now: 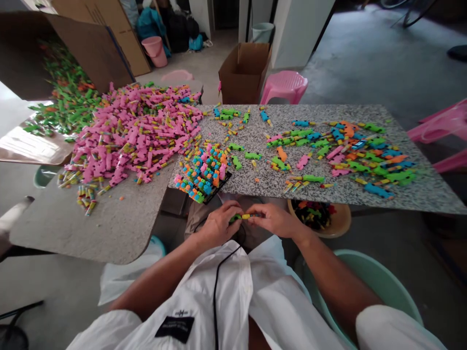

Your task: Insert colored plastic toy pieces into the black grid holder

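Note:
Low in front of my lap, my left hand (pixel 222 222) is closed around a small green plastic piece (pixel 235 218), mostly covered by the fingers. From the other side, my right hand (pixel 273 219) pinches a thin stick with a yellow end (pixel 246 216). The yellow end meets the green piece between the hands; I cannot tell whether they are joined. Just beyond my left hand, a black rack (pixel 221 188) on the table edge carries many upright pieces with blue, orange, green and pink tops (pixel 204 170).
Pink pieces (pixel 134 131) are heaped on the left table (pixel 120 228), beside a carton (pixel 91 43) spilling green ones. Loose coloured pieces (pixel 375 160) lie across the speckled table (pixel 328 114). Below are a beige bowl (pixel 345 226) and a green tub (pixel 386 282). A pink stool (pixel 286 85) stands behind.

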Demonstrator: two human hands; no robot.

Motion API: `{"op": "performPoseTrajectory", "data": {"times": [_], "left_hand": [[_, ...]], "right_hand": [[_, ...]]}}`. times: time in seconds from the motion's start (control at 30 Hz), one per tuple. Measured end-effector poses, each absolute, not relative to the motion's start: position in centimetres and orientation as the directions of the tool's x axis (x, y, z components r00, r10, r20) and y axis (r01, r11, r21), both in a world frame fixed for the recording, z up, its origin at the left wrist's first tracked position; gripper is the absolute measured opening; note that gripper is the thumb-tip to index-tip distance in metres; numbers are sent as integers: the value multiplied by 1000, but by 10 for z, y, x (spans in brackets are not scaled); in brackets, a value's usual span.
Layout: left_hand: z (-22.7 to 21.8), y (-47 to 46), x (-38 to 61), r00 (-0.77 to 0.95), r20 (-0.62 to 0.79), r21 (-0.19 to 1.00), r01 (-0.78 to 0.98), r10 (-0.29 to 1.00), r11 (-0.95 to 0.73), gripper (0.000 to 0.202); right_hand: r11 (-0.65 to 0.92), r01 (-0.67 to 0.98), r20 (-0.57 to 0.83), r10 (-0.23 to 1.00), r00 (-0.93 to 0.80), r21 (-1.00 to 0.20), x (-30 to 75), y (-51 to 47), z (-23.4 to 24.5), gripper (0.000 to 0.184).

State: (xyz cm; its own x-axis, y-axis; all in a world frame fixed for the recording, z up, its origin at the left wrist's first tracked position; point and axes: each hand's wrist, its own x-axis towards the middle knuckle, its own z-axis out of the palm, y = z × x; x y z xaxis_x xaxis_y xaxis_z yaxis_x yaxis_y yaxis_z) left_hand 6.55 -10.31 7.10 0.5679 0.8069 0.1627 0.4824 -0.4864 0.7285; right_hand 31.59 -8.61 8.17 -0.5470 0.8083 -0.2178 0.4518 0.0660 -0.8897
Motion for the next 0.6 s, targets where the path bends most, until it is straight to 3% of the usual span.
{"op": "performPoseTrajectory", "data": {"times": [0.2, 0.47, 0.6], "left_hand": [[63, -115, 69, 540, 213, 757, 435, 814, -487, 22], [47, -131, 71, 600, 131, 793, 414, 789, -446, 19], [34, -134, 69, 577, 120, 783, 446, 808, -434, 28]], "right_hand": [[-24, 411, -285, 756, -589, -912, 317, -93, 81, 29], [-98, 429, -382, 656, -650, -898, 324, -103, 67, 32], [-79, 445, -374, 684, -626, -892, 323, -106, 60, 29]]}}
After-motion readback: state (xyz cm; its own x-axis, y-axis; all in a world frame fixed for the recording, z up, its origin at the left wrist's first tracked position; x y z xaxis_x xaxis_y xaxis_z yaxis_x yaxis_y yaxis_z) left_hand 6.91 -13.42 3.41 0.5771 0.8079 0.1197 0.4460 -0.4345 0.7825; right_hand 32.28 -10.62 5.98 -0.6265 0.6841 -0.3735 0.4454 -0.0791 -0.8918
